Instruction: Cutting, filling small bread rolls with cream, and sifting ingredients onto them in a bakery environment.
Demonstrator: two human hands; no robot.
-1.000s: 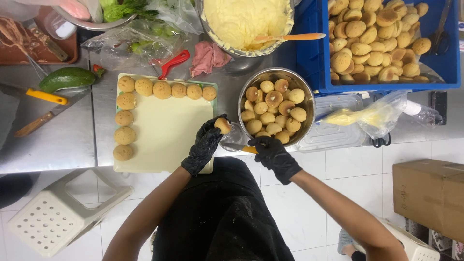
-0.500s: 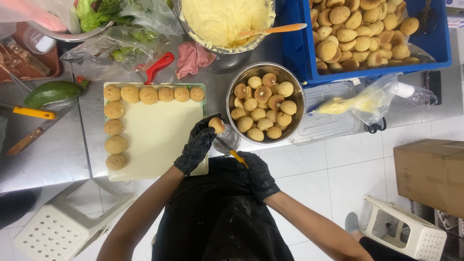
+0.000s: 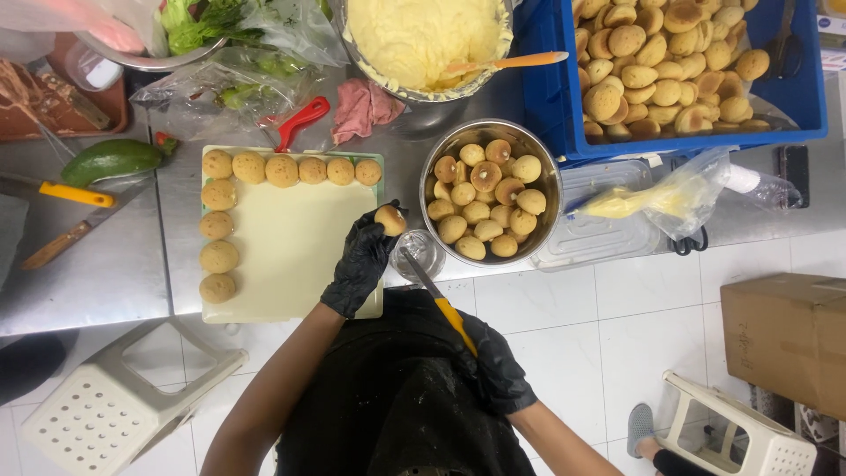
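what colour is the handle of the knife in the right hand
Yellow-orange knife handle, held in the black-gloved right hand; seen in the head view.

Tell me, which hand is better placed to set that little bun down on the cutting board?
Left. The left hand already holds the bun above the cutting board; the right hand grips a knife.

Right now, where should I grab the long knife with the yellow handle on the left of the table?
Grip the yellow knife by its yellow handle, probably coming from the right, the cutting board side. The handle end points that way, and the blade runs off toward the left edge, so fingers stay away from the sharp part.
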